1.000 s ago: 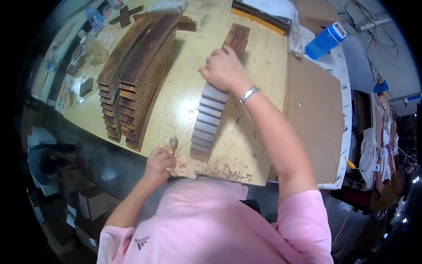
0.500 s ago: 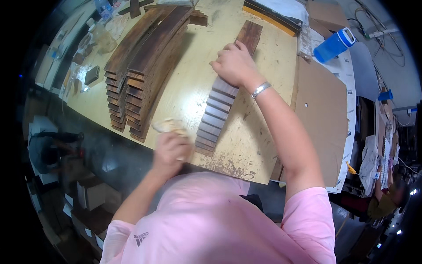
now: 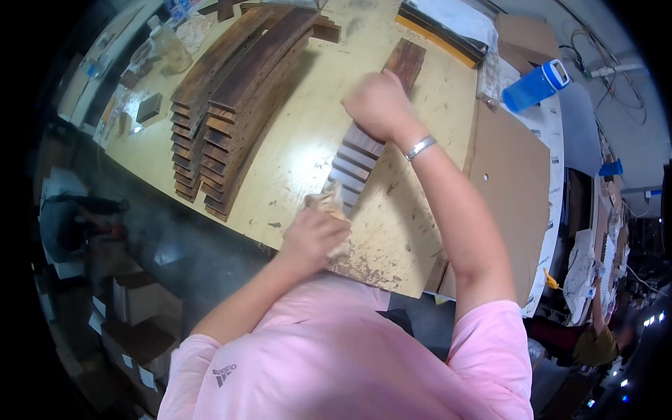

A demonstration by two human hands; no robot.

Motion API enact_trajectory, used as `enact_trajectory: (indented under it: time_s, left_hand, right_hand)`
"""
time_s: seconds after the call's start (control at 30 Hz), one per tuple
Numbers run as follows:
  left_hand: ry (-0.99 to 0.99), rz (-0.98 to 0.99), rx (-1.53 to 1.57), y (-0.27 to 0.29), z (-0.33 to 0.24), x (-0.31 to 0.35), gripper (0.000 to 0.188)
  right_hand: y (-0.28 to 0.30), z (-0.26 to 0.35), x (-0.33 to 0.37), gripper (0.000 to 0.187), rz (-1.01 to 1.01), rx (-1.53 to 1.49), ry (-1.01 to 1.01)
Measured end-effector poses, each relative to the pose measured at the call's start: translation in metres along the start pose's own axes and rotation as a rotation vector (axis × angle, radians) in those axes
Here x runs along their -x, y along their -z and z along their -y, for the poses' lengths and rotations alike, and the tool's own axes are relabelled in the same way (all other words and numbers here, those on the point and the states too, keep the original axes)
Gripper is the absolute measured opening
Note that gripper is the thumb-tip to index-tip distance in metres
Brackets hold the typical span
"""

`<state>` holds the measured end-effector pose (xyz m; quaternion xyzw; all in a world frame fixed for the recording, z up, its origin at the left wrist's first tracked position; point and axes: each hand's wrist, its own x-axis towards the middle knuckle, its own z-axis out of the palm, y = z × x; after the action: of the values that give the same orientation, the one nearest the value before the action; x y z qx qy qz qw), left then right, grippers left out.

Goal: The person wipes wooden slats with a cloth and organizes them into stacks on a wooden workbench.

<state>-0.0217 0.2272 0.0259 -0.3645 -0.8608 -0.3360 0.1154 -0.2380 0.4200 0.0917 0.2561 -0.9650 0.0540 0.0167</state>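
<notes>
A fanned stack of dark brown wood planks [image 3: 412, 57] slants across the workbench in front of me, its stepped ends pale grey. Over its upper part my right hand [image 3: 379, 106] is closed, gripping the stack; the fingertips are partly hidden and a little blurred. My left hand [image 3: 316, 238] is closed round a crumpled cream-coloured cloth [image 3: 326, 201], which lies against the near stepped ends and covers some of them. To the left stand two longer fanned stacks of similar planks [image 3: 241, 89], side by side, with nobody touching them.
The yellowish workbench [image 3: 280, 168] has worn spots at its near edge. A blue bottle [image 3: 535, 87] lies beyond a cardboard sheet [image 3: 511, 189] on the right. A clear bottle [image 3: 168, 45] and a small dark block [image 3: 148, 108] are at far left. Cartons [image 3: 150, 301] stand below left.
My left hand has moved right with the cloth, from beside the planks onto their near ends. My right hand stays on the upper part of the stack.
</notes>
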Motion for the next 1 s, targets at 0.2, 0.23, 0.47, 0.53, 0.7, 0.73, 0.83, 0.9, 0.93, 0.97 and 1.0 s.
enact_trajectory:
  time_s: [0.2,0.23,0.47,0.53,0.7,0.73,0.83,0.9,0.93,0.97,1.0]
  left_hand:
    - [0.127,-0.162,-0.102,0.025,0.018,0.007,0.032]
    - [0.075,-0.18,-0.096,0.022,0.01,0.001,0.033]
    - [0.401,-0.161,-0.114,0.042,0.043,0.049,0.041]
    - [0.563,-0.201,-0.017,0.039,0.042,0.045,0.042]
    - [0.6,-0.023,-0.007,0.022,0.026,0.028,0.05]
    - [0.615,-0.005,0.012,0.02,0.026,0.03,0.051]
    - [0.607,-0.009,0.086,0.013,0.024,0.036,0.054]
    - [0.606,0.029,0.118,0.013,0.023,0.037,0.056]
    - [0.604,0.066,0.127,0.014,0.024,0.036,0.056]
    - [0.6,0.102,0.136,0.015,0.024,0.035,0.057]
    - [0.607,0.108,0.134,0.017,0.023,0.032,0.057]
  right_hand:
    - [0.001,0.002,0.001,0.043,-0.017,-0.038,-0.013]
    - [0.009,0.007,-0.004,0.043,0.077,0.0,-0.03]
    - [0.001,0.004,0.004,0.045,-0.078,-0.104,-0.021]
    - [-0.002,0.003,0.006,0.045,-0.08,-0.109,-0.01]
    - [0.003,0.003,0.007,0.048,-0.128,-0.123,0.035]
    - [0.002,0.003,0.008,0.048,-0.142,-0.128,0.042]
    - [0.001,0.002,0.008,0.049,-0.115,-0.105,0.057]
    - [0.001,0.001,0.007,0.046,-0.119,-0.113,0.08]
    - [-0.001,-0.001,0.008,0.043,-0.143,-0.134,0.097]
    - [-0.003,-0.003,0.009,0.041,-0.167,-0.153,0.113]
    - [-0.006,-0.005,0.01,0.038,-0.319,-0.206,0.105]
